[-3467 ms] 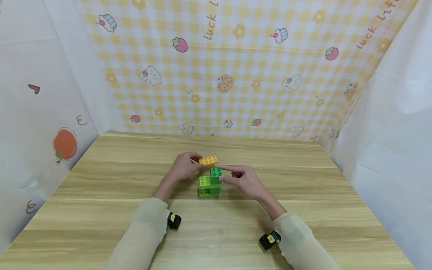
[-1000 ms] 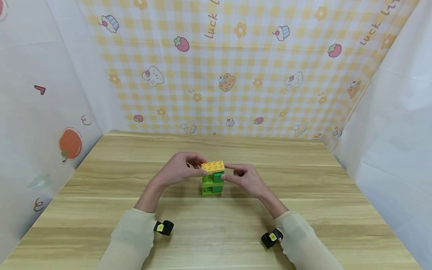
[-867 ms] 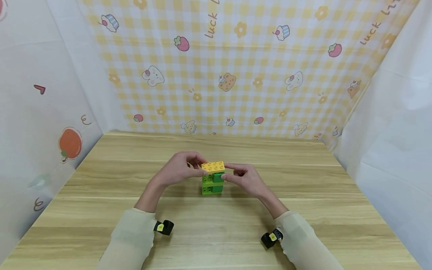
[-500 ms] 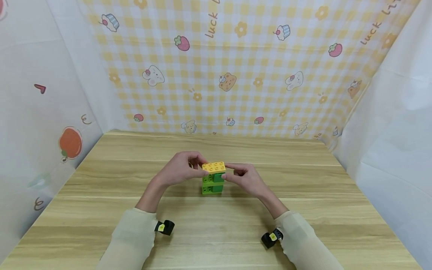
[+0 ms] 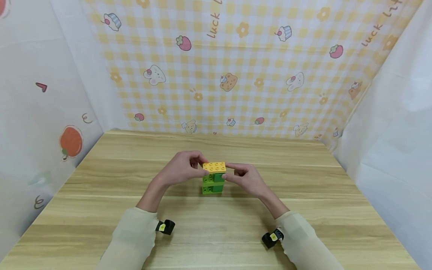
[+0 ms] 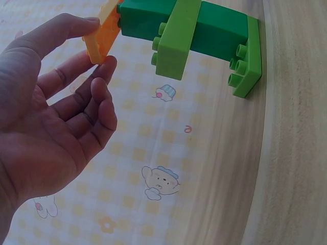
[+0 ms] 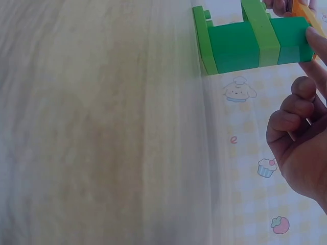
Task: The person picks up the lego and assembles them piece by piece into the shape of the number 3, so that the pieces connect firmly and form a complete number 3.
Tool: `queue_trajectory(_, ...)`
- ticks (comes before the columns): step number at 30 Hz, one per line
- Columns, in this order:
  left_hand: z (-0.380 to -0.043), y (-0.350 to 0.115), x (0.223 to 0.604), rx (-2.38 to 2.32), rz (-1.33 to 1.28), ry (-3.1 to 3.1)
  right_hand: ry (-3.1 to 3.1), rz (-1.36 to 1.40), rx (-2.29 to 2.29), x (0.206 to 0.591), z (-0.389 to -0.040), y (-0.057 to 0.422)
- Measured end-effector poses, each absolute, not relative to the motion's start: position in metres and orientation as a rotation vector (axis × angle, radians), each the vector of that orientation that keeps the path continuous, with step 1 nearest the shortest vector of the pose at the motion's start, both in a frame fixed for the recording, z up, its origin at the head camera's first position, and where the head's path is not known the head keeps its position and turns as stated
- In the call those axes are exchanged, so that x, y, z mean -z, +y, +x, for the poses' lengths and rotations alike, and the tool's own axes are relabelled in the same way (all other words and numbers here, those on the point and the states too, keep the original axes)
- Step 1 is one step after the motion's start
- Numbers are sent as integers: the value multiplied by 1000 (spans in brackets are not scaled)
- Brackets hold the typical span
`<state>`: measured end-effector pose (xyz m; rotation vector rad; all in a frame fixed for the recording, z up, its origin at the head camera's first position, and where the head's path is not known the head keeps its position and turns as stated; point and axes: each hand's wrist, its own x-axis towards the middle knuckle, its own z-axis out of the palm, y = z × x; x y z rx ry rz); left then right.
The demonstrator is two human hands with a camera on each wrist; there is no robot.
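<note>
My left hand [image 5: 180, 168] pinches the left end of a yellow toy building brick [image 5: 214, 167] between thumb and fingers. The brick lies across the top of a small upright stack, jutting out to the left. In the left wrist view, a stud of the upper dark green brick [image 6: 145, 18] shows at the yellow brick's [image 6: 107, 35] edge. My right hand [image 5: 246, 182] pinches that dark green brick from the right, thumb in front. Below are a thin light green brick [image 7: 260, 33], another dark green brick [image 7: 235, 46] and a light green base brick [image 7: 205, 43].
The stack stands on a wood-grain table [image 5: 216, 232]. Behind it hangs a yellow checked cloth [image 5: 202, 75], with white sheets at the left [image 5: 27, 123] and right [image 5: 398, 150]. Black wrist cameras [image 5: 166, 227] sit at both cuffs.
Since the oldest frame, my left hand has brought the yellow brick from behind the stack onto its top. Over the last second it has shifted only slightly right; my right hand keeps its grip.
</note>
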<state>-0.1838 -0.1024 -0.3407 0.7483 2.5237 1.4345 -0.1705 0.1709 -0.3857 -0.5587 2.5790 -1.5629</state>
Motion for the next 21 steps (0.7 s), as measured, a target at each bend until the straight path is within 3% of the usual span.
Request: queue_trajectory(21,-182,-102,340,-1452,760,2497,2489,-586,1698,381,-171,169)
